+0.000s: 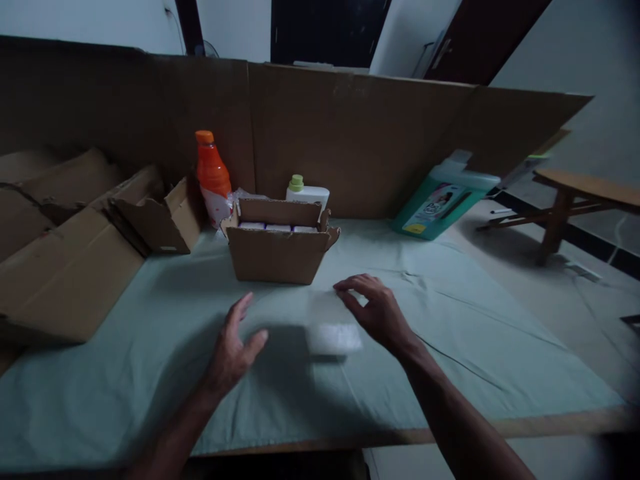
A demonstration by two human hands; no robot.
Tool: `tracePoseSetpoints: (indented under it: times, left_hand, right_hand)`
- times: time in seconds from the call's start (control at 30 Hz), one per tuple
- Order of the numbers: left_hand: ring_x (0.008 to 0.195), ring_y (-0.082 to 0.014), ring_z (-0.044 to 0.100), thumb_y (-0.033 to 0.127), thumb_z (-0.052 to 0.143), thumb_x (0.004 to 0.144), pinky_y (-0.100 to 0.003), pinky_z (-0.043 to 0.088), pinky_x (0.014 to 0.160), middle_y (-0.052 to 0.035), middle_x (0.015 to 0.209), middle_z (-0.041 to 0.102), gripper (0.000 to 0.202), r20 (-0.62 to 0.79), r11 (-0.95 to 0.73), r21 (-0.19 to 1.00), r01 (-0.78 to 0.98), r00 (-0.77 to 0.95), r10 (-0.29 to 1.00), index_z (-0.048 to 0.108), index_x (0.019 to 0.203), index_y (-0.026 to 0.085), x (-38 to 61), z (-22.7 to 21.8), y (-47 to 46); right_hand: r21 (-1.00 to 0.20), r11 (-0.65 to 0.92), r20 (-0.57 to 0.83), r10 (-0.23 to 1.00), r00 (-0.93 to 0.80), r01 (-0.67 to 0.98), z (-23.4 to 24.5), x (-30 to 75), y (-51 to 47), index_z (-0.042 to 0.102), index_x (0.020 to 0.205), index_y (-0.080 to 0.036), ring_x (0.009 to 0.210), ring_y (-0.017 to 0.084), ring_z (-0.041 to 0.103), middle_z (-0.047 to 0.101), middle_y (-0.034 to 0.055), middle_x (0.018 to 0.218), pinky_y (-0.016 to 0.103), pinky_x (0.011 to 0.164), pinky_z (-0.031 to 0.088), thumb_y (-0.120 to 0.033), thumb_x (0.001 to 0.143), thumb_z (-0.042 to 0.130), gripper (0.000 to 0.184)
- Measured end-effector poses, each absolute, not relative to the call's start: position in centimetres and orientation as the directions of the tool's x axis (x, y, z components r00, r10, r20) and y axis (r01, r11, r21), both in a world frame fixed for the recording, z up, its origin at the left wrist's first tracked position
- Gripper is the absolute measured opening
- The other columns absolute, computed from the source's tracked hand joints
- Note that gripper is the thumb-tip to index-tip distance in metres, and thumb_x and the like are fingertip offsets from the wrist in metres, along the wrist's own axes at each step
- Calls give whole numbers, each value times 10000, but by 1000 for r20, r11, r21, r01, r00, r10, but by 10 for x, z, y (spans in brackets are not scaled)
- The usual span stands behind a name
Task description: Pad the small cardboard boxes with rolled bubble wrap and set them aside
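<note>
A pale, see-through box-like thing point(334, 339), smeared by motion, stands low over the cloth at the middle of the table. My right hand point(375, 307) reaches to its top right, with thumb and forefinger pinched together at its upper edge. To the left of it my left hand point(235, 353) hovers, thumb and fingers spread, holding nothing. Just beyond both hands stands an open cardboard box point(279, 257) with its flaps up. Several white packs with purple edges point(278, 228) show inside it, mostly hidden by the front wall.
An orange bottle point(214, 177) and a white bottle with a green cap point(307, 192) stand behind the box. A teal jug point(443, 200) is at the back right. Cardboard boxes point(75, 267) fill the left side. A tall cardboard panel point(350, 133) borders the green cloth point(450, 360).
</note>
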State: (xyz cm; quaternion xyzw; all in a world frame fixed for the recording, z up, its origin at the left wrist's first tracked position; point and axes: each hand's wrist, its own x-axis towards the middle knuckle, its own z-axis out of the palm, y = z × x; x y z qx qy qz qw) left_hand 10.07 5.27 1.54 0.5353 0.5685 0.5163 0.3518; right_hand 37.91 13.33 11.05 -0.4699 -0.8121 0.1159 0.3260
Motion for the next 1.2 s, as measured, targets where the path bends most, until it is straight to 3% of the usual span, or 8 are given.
tracePoseSetpoints:
  times: [0.13,0.27,0.4,0.47,0.7,0.93,1.03,1.2]
  left_hand:
    - [1413,-349,446,364,760,763,-506,355,1167,-161,1580,397,814,251,-214,938,274,-109,962,415,1486,220,117,43,35]
    - [1260,-288,583,311,704,797,-406,438,1075,-121,1329,646,165,279,-253,946,203,-112,954,683,909,193,114,58,32]
    - [817,-174,645,332,703,768,-266,493,748,-40,929,726,175,90,-111,991,-78,-233,968,651,821,173,107,62,23]
    - [680,-129,573,358,733,738,-233,453,662,18,740,650,223,48,-114,970,-213,-291,956,632,804,170,107,64,15]
    - [725,-147,628,392,816,635,-276,508,726,23,755,665,322,14,-179,902,-393,-388,922,617,771,178,102,86,-25]
    - [833,-237,707,357,832,585,-418,573,857,3,781,731,295,-39,-184,860,-477,-420,907,682,773,186,96,101,-55]
    - [791,-230,706,341,855,554,-406,592,830,-9,777,742,301,-67,-187,845,-501,-447,892,705,757,177,98,105,-64]
    - [744,-207,697,344,836,586,-361,613,754,-32,788,746,268,-39,-252,860,-443,-549,835,726,754,166,85,110,-75]
  right_hand:
    - [-458,754,453,653,-607,471,131,322,96,740,946,-266,865,232,661,753,62,887,412,828,468,-295,979,537,208]
    - [-624,710,465,673,-575,326,129,306,88,705,1166,-302,1001,240,656,742,59,1020,431,933,467,-388,974,579,246]
    - [-874,446,301,810,-503,195,101,316,100,413,1505,-317,1297,307,545,576,125,1422,481,1031,432,-580,748,802,891]
    - [-942,298,165,811,-561,154,79,315,101,381,1518,-301,1315,319,534,571,149,1422,500,1042,413,-612,686,830,995]
    - [-986,64,-54,752,-657,154,30,292,64,617,1269,-185,1009,249,651,705,111,1109,423,911,491,-560,659,846,751]
    - [-983,178,100,740,-665,50,41,280,48,498,1426,-253,1300,288,486,496,127,1483,433,1034,409,-491,639,884,908]
    - [-992,97,122,618,-776,-78,42,261,44,626,1242,-217,1170,244,552,637,63,1286,375,1028,409,-470,610,907,736]
    - [-985,-171,-70,513,-856,-22,33,256,32,653,792,-154,729,145,566,644,-16,781,259,693,448,-574,636,851,489]
